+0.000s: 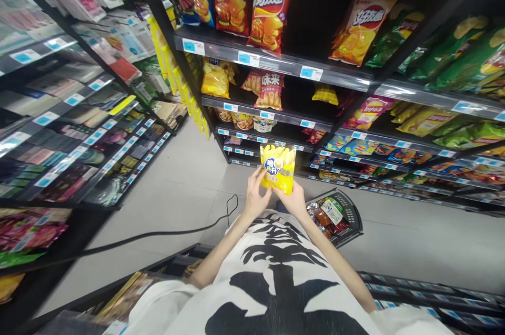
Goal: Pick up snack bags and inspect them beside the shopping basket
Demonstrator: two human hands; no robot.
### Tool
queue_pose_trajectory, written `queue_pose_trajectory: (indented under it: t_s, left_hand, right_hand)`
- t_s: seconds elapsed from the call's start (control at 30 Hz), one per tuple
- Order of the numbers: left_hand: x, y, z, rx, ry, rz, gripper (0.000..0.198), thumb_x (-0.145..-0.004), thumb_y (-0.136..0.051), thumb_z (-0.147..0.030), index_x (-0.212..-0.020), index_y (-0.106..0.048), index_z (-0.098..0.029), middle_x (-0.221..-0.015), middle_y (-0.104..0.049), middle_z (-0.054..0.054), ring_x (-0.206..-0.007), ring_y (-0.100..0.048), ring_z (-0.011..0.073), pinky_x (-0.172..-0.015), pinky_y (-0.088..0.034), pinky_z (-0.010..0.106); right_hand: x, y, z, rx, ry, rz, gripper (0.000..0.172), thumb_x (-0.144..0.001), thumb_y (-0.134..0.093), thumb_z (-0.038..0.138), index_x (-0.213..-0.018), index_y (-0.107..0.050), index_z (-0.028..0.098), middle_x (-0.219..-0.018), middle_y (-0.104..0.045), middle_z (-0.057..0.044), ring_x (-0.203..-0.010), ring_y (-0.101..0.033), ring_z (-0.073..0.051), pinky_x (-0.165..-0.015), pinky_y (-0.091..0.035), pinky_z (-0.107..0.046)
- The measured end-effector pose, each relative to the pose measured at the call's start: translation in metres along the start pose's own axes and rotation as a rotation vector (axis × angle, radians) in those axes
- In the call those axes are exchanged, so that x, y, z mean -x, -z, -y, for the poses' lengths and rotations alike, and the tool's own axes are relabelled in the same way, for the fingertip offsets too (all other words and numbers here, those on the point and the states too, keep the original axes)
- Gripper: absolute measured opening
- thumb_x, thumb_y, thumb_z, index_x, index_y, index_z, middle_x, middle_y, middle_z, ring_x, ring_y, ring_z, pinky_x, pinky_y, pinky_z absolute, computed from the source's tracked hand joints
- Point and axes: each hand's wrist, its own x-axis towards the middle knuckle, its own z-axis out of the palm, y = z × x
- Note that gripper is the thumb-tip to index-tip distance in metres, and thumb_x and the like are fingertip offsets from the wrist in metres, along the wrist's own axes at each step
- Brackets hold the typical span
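Observation:
A yellow snack bag (279, 171) with a blue logo is held upright in front of my body, its printed face toward me. My left hand (257, 194) grips its lower left side, with fingers on the front. At the lower right corner my right hand (294, 201) is closed round the bag too. Beyond it stands a dark shelf unit with a yellow bag (216, 81), a red and white snack bag (270, 90) and several larger chip bags (271, 4) above.
On the floor to my right stands a black shopping basket (357, 214) with packaged goods inside. A black cable (158, 233) runs across the grey floor (173, 166) at left. Shelves of small packages (79, 98) line the left side. Green chip bags (465, 56) sit at upper right.

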Motion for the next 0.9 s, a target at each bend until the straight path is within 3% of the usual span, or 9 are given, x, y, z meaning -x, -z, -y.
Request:
queue_pose_trajectory:
  t_s: [0.13,0.23,0.3,0.4,0.53,0.63,0.7,0.8,0.9]
  left_hand:
    - [0.006,-0.003,0.012,0.223,0.049,0.135,0.082,-0.086,-0.068,-0.028,-0.159,-0.029,-0.022,-0.164,-0.029,0.014,-0.152,-0.028,0.0302,-0.125,-0.026,0.047]
    - [0.013,-0.006,0.023,0.424,0.184,0.212,0.095,-0.074,-0.082,-0.031,-0.156,-0.035,-0.019,-0.161,-0.034,0.018,-0.150,-0.033,0.0340,-0.123,-0.031,0.047]
    - [0.016,-0.008,0.026,0.542,0.378,0.223,0.087,-0.068,-0.086,-0.033,-0.146,-0.050,-0.019,-0.150,-0.051,0.018,-0.142,-0.045,0.0349,-0.118,-0.038,0.047]
    - [0.016,-0.011,0.023,0.678,0.579,0.141,0.066,-0.075,-0.079,-0.042,-0.135,-0.061,-0.020,-0.134,-0.064,0.014,-0.135,-0.053,0.0322,-0.116,-0.040,0.048]
    - [0.012,-0.011,0.010,0.961,0.671,0.050,0.073,-0.072,-0.079,-0.047,-0.136,-0.060,-0.018,-0.137,-0.064,0.013,-0.135,-0.054,0.0316,-0.116,-0.042,0.047]
    - [0.015,-0.008,0.005,1.089,0.722,0.226,0.076,-0.071,-0.083,-0.046,-0.137,-0.060,-0.018,-0.139,-0.062,0.014,-0.131,-0.057,0.0340,-0.111,-0.047,0.048]
    - [0.021,-0.006,0.008,1.096,0.716,0.382,0.075,-0.071,-0.084,-0.045,-0.137,-0.061,-0.019,-0.142,-0.060,0.015,-0.131,-0.057,0.0347,-0.110,-0.048,0.048]
    - [0.029,-0.003,0.018,0.959,0.727,0.646,0.073,-0.071,-0.087,-0.043,-0.136,-0.063,-0.021,-0.142,-0.060,0.014,-0.131,-0.057,0.0339,-0.111,-0.048,0.048]
    - [0.034,-0.002,0.027,0.797,0.729,0.854,0.071,-0.070,-0.088,-0.045,-0.134,-0.064,-0.022,-0.144,-0.058,0.013,-0.133,-0.056,0.0321,-0.116,-0.043,0.048]
  right_hand:
    - [0.008,0.004,0.014,-0.102,0.047,0.178,0.053,-0.074,-0.080,0.032,-0.125,-0.069,0.022,-0.115,-0.074,-0.007,-0.102,-0.071,-0.028,-0.086,-0.060,-0.039]
    - [0.014,0.009,0.022,-0.162,0.082,0.328,0.075,-0.072,-0.083,0.030,-0.143,-0.058,0.027,-0.135,-0.065,-0.006,-0.116,-0.067,-0.028,-0.088,-0.061,-0.037]
    - [0.017,0.011,0.027,-0.108,0.125,0.388,0.070,-0.073,-0.083,0.031,-0.140,-0.061,0.028,-0.139,-0.063,-0.006,-0.115,-0.067,-0.027,-0.091,-0.060,-0.038]
    - [0.018,0.011,0.030,-0.060,0.170,0.402,0.054,-0.083,-0.075,0.035,-0.135,-0.064,0.028,-0.137,-0.064,-0.006,-0.111,-0.068,-0.025,-0.095,-0.056,-0.037]
    - [0.011,0.007,0.023,-0.123,0.158,0.172,0.037,-0.087,-0.071,0.037,-0.120,-0.064,0.023,-0.114,-0.072,-0.007,-0.095,-0.069,-0.021,-0.090,-0.055,-0.035]
    - [0.003,0.010,0.015,-0.130,0.151,-0.152,0.047,-0.078,-0.079,0.039,-0.116,-0.057,0.022,-0.113,-0.067,-0.008,-0.099,-0.064,-0.021,-0.089,-0.053,-0.034]
    - [0.000,0.014,0.012,-0.205,0.132,-0.255,0.066,-0.074,-0.082,0.039,-0.129,-0.049,0.023,-0.127,-0.061,-0.011,-0.110,-0.061,-0.022,-0.094,-0.052,-0.034]
    - [-0.001,0.019,0.013,-0.423,0.006,-0.228,0.091,-0.073,-0.083,0.040,-0.148,-0.034,0.024,-0.131,-0.061,-0.012,-0.112,-0.064,-0.024,-0.097,-0.054,-0.037]
    - [0.001,0.022,0.016,-0.536,-0.087,-0.201,0.098,-0.072,-0.084,0.042,-0.153,-0.032,0.022,-0.120,-0.068,-0.012,-0.102,-0.069,-0.026,-0.090,-0.058,-0.039]
